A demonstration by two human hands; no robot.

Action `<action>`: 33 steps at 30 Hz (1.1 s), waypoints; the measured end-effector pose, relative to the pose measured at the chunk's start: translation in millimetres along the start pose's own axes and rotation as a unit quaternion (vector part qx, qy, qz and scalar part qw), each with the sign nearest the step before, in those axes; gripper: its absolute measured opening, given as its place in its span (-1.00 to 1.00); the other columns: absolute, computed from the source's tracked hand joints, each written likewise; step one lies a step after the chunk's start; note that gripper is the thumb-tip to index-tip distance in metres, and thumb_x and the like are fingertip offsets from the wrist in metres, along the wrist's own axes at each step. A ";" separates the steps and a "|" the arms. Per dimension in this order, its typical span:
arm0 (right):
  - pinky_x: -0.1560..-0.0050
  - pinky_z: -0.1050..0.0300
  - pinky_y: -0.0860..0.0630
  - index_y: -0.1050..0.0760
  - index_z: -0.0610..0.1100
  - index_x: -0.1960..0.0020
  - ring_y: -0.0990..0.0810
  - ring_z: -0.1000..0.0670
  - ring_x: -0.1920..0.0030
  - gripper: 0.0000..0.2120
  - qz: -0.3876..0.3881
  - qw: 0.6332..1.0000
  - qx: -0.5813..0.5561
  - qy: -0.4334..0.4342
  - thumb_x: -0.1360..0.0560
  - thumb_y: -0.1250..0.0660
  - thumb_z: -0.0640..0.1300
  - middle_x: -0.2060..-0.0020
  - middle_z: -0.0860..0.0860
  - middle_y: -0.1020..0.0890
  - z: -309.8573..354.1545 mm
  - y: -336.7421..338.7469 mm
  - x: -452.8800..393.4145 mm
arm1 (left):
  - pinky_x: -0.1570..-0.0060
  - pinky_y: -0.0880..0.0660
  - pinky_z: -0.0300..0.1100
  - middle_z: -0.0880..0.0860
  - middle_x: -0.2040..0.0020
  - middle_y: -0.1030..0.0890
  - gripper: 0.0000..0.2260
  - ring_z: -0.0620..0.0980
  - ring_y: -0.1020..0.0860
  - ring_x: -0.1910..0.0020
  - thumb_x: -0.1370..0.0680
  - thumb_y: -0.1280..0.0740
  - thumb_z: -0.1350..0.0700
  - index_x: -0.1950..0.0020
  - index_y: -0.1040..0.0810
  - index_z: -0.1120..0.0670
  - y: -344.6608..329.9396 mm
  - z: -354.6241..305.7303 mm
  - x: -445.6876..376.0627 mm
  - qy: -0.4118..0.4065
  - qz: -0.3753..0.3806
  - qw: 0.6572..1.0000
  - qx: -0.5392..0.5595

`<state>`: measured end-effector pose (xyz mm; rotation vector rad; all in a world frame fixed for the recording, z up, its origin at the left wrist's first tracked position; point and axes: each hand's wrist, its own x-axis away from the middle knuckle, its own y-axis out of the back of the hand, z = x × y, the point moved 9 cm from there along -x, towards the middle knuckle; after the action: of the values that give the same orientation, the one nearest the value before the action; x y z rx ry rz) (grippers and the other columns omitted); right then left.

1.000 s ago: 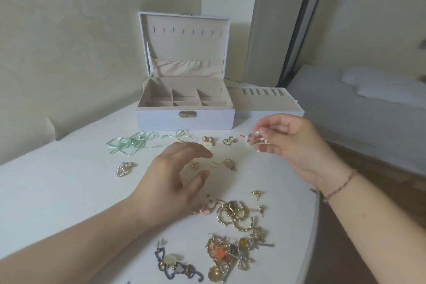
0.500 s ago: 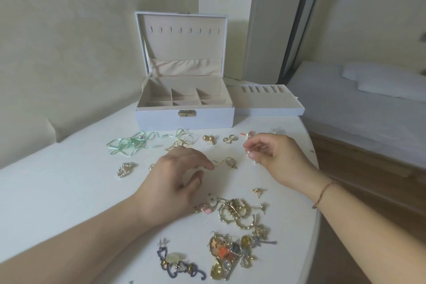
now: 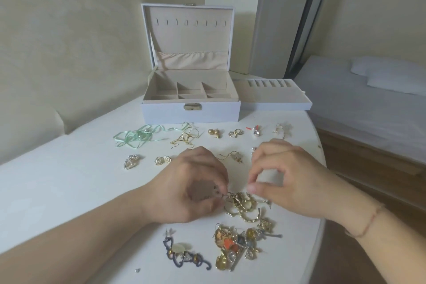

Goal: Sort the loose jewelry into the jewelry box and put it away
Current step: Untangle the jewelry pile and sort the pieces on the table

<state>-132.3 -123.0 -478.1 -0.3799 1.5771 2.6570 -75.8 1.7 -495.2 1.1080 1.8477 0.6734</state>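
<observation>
Head view shows both hands working at a tangle of gold hoop earrings (image 3: 239,206) on the round white table (image 3: 69,180), near its front edge. The left hand (image 3: 186,189) has its thumb and forefinger curled in and pinching a thin gold hook or wire at the left edge of the tangle. The right hand (image 3: 283,180) hovers just over the tangle's right side, thumb and forefinger drawn close together in a pinch; whether they grasp a small piece or only come near one I cannot tell, as the fingertips hide it.

To do this step well, I judge that one hand should steady the heap while the other draws a single earring out slowly, following the curve of its hook so it does not drag its neighbours along or flick small studs off the table. Matching pairs are best laid together, as with the earring pairs already set in a row further back.

Behind that row, the white jewelry box with a beige lining (image 3: 191,108) stands open, its compartments bare as far as can be seen, with its removable beige tray (image 3: 274,99) just beside it on the right. A second heap of mixed coloured pieces (image 3: 239,246) lies nearer, untouched.
</observation>
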 end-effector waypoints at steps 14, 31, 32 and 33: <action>0.08 0.15 -0.46 -0.51 0.13 0.18 -0.41 0.21 0.03 -0.85 0.053 0.997 0.063 0.011 -0.45 -0.31 0.18 0.21 0.20 -0.49 11.7 -31.3 8.7 | -0.19 -0.34 -0.06 -0.18 0.01 -0.60 -0.96 -0.13 -0.46 -0.12 -0.48 -0.47 -0.01 0.09 -0.71 -0.11 -11.6 -6.0 0.5 -0.029 0.063 0.998 -0.012; 0.13 0.33 -0.35 -0.59 0.16 0.16 -0.38 0.22 0.02 -0.79 0.088 0.990 0.105 0.020 -0.37 -0.32 0.26 0.20 0.24 -0.49 18.2 -28.5 16.1 | 0.00 -0.44 -0.11 -0.05 0.16 -0.59 -0.83 0.01 -0.51 0.04 -0.43 -0.42 0.38 0.18 -0.60 0.11 -0.7 -2.1 2.4 0.001 0.025 0.998 0.058; 0.14 0.35 -0.32 -0.59 0.14 0.16 -0.37 0.22 0.02 -0.82 0.089 0.989 0.113 0.023 -0.40 -0.33 0.23 0.21 0.24 -0.49 19.0 -29.1 15.4 | 0.00 -0.44 -0.12 -0.05 0.16 -0.59 -0.84 0.01 -0.52 0.04 -0.43 -0.43 0.36 0.18 -0.60 0.10 0.0 -2.5 2.4 0.000 0.019 0.998 0.062; 0.14 0.36 -0.29 -0.57 0.14 0.16 -0.36 0.22 0.02 -0.84 0.091 0.988 0.119 0.028 -0.42 -0.33 0.20 0.21 0.23 -0.48 20.4 -29.8 14.7 | 0.00 -0.44 -0.14 -0.05 0.16 -0.60 -0.86 0.01 -0.52 0.04 -0.43 -0.43 0.33 0.18 -0.61 0.09 1.1 -2.2 2.5 0.003 0.012 0.997 0.071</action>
<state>-146.1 -92.3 -497.8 -0.3184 2.0106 2.5566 -77.9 4.4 -494.2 1.2213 1.9148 0.5672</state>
